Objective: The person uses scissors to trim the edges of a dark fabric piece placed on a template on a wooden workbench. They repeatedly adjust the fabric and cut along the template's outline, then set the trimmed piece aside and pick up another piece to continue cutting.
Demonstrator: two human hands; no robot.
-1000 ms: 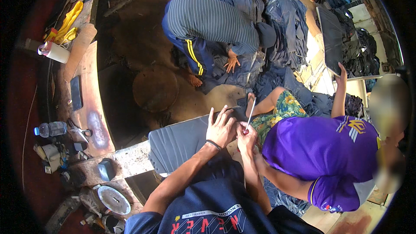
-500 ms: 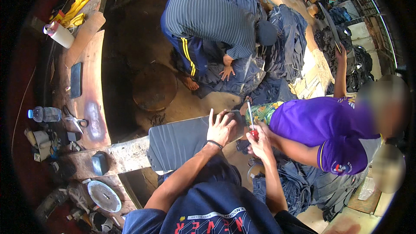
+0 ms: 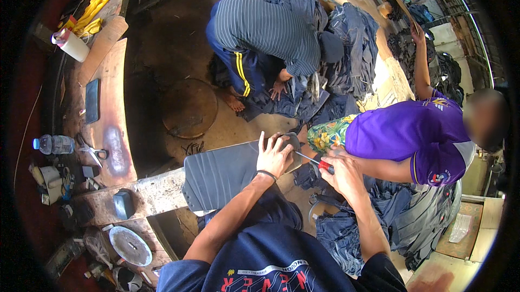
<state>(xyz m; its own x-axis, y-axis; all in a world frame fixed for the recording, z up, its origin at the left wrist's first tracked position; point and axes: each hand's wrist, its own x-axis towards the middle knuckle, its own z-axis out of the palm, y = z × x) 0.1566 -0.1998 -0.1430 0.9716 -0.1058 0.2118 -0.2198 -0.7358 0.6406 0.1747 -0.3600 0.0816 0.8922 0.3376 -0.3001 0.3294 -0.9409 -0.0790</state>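
A dark grey sheet with ridged lines, like rubber or leather, lies across a wooden plank in front of me. My left hand rests on its right part with fingers spread, holding it down. In my right hand is a screwdriver-like tool with a red and black handle. Its thin metal shaft points left, with the tip at the sheet's right edge, close to my left fingers. Whether the tip touches the sheet I cannot tell.
A person in purple is close on my right; another in a striped shirt bends over dark scraps ahead. Dark cut pieces pile up at right. Scissors, a phone and a whetstone-like block lie on the left bench.
My right hand has turned the tool from upright to pointing left and brought its tip to the sheet's edge. The person in purple has shifted right. My left hand stays on the sheet.
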